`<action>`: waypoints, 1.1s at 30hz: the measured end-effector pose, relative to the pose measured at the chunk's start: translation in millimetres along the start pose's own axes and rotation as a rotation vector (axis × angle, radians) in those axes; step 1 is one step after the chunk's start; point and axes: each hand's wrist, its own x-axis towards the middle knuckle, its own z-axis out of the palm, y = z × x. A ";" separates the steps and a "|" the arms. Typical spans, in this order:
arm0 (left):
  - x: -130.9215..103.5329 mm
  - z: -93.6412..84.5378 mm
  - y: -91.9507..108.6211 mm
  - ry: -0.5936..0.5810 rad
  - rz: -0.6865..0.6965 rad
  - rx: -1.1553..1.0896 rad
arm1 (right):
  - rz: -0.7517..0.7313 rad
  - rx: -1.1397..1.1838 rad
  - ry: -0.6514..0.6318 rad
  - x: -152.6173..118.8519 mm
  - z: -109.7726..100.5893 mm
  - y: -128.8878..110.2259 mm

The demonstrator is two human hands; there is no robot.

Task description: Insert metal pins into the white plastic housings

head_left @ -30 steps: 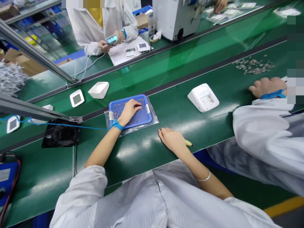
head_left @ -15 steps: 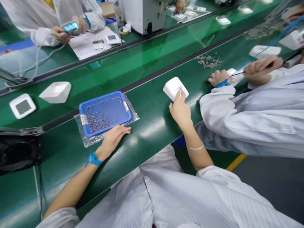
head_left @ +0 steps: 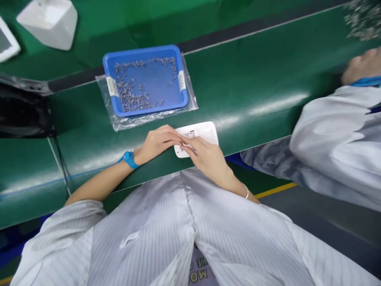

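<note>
A white plastic housing lies on the green bench close to its front edge, in front of my body. My left hand, with a blue wrist strap, reaches to the housing's left side, fingers pressed together. My right hand lies over the housing's near part, thumb and fingers drawn together. The fingertips of both hands meet above the housing; whatever is between them is too small to make out. Beyond my left hand, a blue tray of small screws rests on a clear plastic bag.
Upper left holds a white angled housing and part of a white-framed device. A black object with cables stands at the left. At right are another person's hand and sleeve, near a pile of small metal parts.
The view has shifted down and closer. My right hand and the white housing have come left, in front of me, and my left hand now meets my right hand there.
</note>
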 end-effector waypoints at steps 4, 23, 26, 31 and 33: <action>-1.3 -3.6 7.4 -0.017 -0.082 -0.054 | -0.067 0.003 0.065 -2.5 4.0 7.6; 3.8 -2.9 9.7 0.015 -0.290 -0.183 | 0.005 0.159 0.050 5.3 -8.0 8.0; 3.9 -3.1 9.0 0.008 -0.278 -0.225 | 0.033 0.267 -0.006 9.9 -11.4 9.8; 3.8 -3.0 6.1 -0.002 -0.233 -0.153 | 0.100 0.347 -0.091 16.3 -21.5 8.0; 5.6 -2.6 4.6 0.008 -0.251 -0.081 | 0.129 0.322 -0.095 17.9 -24.8 7.7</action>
